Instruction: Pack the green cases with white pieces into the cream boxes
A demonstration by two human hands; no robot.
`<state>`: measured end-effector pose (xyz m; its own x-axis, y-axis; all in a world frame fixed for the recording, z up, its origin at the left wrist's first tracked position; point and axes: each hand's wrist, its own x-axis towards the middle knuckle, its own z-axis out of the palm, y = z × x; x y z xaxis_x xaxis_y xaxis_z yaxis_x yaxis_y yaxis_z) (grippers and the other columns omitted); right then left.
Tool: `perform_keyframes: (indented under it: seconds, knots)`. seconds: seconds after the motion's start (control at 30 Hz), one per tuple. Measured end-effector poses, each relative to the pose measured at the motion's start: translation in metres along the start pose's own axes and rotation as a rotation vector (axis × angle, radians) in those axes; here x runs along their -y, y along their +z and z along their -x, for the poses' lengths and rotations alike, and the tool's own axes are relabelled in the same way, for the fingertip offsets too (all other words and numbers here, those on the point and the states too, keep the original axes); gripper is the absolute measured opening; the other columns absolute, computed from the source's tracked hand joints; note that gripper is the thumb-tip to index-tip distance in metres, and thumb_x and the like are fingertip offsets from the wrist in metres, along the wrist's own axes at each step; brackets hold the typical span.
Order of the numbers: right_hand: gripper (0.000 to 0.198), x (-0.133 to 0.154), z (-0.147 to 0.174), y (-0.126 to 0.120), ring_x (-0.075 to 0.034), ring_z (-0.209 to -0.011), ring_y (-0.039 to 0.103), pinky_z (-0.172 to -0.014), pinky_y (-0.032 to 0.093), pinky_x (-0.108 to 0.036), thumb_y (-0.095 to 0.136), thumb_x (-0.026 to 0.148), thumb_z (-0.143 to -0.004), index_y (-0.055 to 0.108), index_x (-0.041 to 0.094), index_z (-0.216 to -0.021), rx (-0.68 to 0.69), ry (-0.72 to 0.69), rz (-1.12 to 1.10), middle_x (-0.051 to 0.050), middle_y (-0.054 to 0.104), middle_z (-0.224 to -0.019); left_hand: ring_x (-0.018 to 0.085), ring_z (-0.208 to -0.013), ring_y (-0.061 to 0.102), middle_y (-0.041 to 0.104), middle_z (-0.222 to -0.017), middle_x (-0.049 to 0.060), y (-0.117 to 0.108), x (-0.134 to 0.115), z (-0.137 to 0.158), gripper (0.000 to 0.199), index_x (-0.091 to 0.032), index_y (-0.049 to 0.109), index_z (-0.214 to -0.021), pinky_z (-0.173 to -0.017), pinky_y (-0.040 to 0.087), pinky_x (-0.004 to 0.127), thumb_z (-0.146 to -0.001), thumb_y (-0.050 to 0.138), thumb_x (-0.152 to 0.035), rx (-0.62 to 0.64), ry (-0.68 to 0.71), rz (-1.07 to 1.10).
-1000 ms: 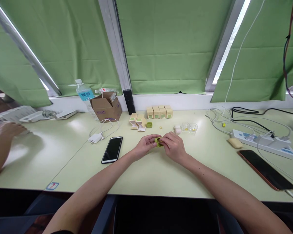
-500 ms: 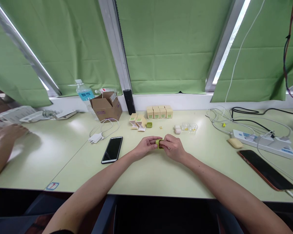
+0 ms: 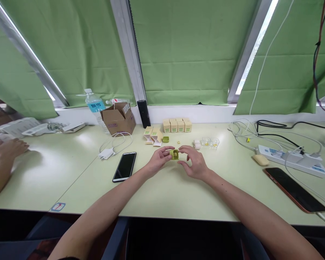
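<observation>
Between the thumb and fingers of my left hand [image 3: 159,160] is a small olive-green square case [image 3: 174,154], its hollow side facing me. My right hand [image 3: 193,162] is just right of it, thumb and index finger spread apart; whether the index fingertip touches the case's edge I cannot tell. Behind the hands lie a green lid-like piece [image 3: 165,139] and a tiny yellow piece [image 3: 178,142]. Two opened small cartons [image 3: 152,135] stand to the left of these. Off to the right are a pale pink block [image 3: 196,144] and clear cups [image 3: 210,142] with yellow bits inside.
Several closed small boxes [image 3: 177,125] line the back. A phone [image 3: 124,167], charger [image 3: 106,153], brown carton [image 3: 119,121] and water bottle [image 3: 94,106] are leftward. Rightward are a power strip [image 3: 292,159] with cables and another phone [image 3: 295,189]. Another person's hand [image 3: 11,148] rests far left.
My right fingers have come out of the green case and spread apart. The case has turned so its hollow side shows, still in my left hand.
</observation>
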<state>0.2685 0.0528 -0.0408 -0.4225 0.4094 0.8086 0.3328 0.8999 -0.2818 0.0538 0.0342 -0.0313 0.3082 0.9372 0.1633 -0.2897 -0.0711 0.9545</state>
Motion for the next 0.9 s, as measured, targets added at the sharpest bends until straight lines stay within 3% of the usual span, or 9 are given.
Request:
perform_keyframes:
  seconds: [0.1, 0.3, 0.5, 0.63, 0.9]
  knots:
    - [0.051, 0.005, 0.000, 0.002, -0.030, -0.114, 0.065, -0.068, 0.062, -0.039, 0.066, 0.028, -0.093, 0.049, 0.026, -0.142, 0.060, 0.031, 0.016, -0.014, 0.068, -0.127, 0.023, -0.100, 0.073, 0.078, -0.108, 0.013, 0.002, 0.002, -0.001, 0.052, -0.016, 0.064, -0.115, -0.093, 0.053, 0.038, -0.073, 0.090, -0.035, -0.028, 0.003, -0.025]
    - [0.042, 0.003, -0.001, 0.006, -0.026, -0.113, 0.064, -0.067, 0.067, -0.036, 0.060, 0.018, -0.095, 0.055, 0.027, -0.136, -0.006, 0.078, -0.128, -0.011, 0.068, -0.124, 0.021, -0.092, 0.073, 0.077, -0.102, 0.010, 0.009, 0.001, 0.000, 0.051, -0.018, 0.060, -0.108, -0.087, 0.054, 0.034, -0.073, 0.089, -0.040, -0.076, 0.076, -0.093]
    - [0.041, -0.004, 0.000, 0.008, -0.026, -0.115, 0.066, -0.070, 0.070, -0.037, 0.062, 0.020, -0.094, 0.057, 0.028, -0.134, -0.053, 0.147, -0.179, -0.010, 0.067, -0.126, 0.017, -0.085, 0.067, 0.071, -0.091, 0.006, 0.009, 0.002, 0.000, 0.029, -0.016, 0.067, -0.090, -0.082, 0.053, 0.031, -0.081, 0.078, -0.041, -0.188, 0.177, -0.342]
    - [0.040, -0.004, 0.001, 0.010, -0.026, -0.115, 0.066, -0.069, 0.070, -0.037, 0.062, 0.021, -0.094, 0.057, 0.028, -0.133, -0.028, 0.139, -0.154, -0.010, 0.068, -0.126, 0.016, -0.081, 0.062, 0.068, -0.086, 0.004, 0.010, 0.006, -0.001, 0.022, -0.017, 0.068, -0.087, -0.077, 0.050, 0.030, -0.083, 0.073, -0.038, -0.213, 0.172, -0.456]
    - [0.040, -0.002, 0.002, 0.010, -0.025, -0.111, 0.067, -0.067, 0.068, -0.034, 0.060, 0.020, -0.094, 0.056, 0.027, -0.133, 0.019, 0.089, -0.075, -0.010, 0.069, -0.124, 0.013, -0.071, 0.055, 0.062, -0.077, 0.001, 0.014, 0.003, -0.002, 0.028, -0.017, 0.063, -0.080, -0.069, 0.045, 0.027, -0.081, 0.072, -0.044, -0.202, 0.135, -0.432]
